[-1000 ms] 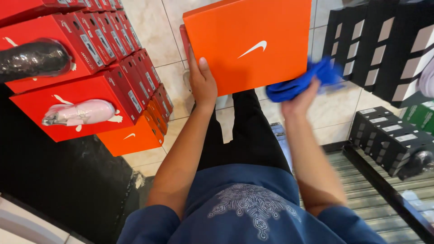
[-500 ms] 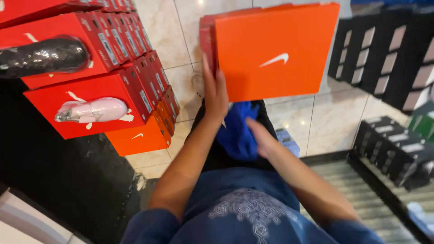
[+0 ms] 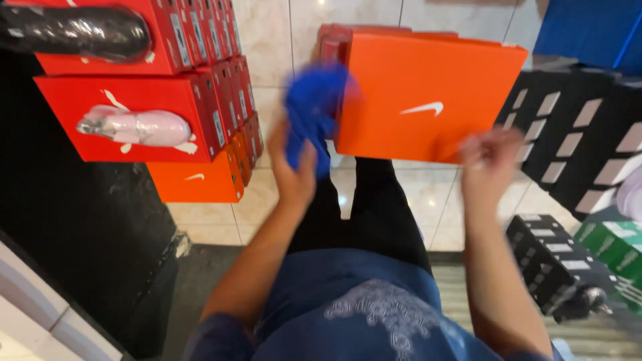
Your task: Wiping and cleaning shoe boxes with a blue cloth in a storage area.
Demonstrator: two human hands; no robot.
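Note:
A large orange shoe box (image 3: 428, 100) hangs in front of me, lid facing up, with a red box edge behind its top left. My left hand (image 3: 294, 170) is shut on a blue cloth (image 3: 314, 107), which it holds against the box's left side. Blurred by motion, my right hand (image 3: 491, 157) sits at the box's lower right edge, fingers curled on it. My legs in black trousers (image 3: 374, 207) stand below the box.
Stacks of red and orange shoe boxes (image 3: 200, 100) line the left, with a pink shoe (image 3: 134, 127) and a black shoe (image 3: 73, 30) on top. Black boxes (image 3: 582, 134) and a green box (image 3: 612, 244) stand at the right, on a tiled floor (image 3: 274, 33).
The blue cloth has passed from my right hand to my left, which left the box's edge. My right hand has moved out to the box's lower right edge.

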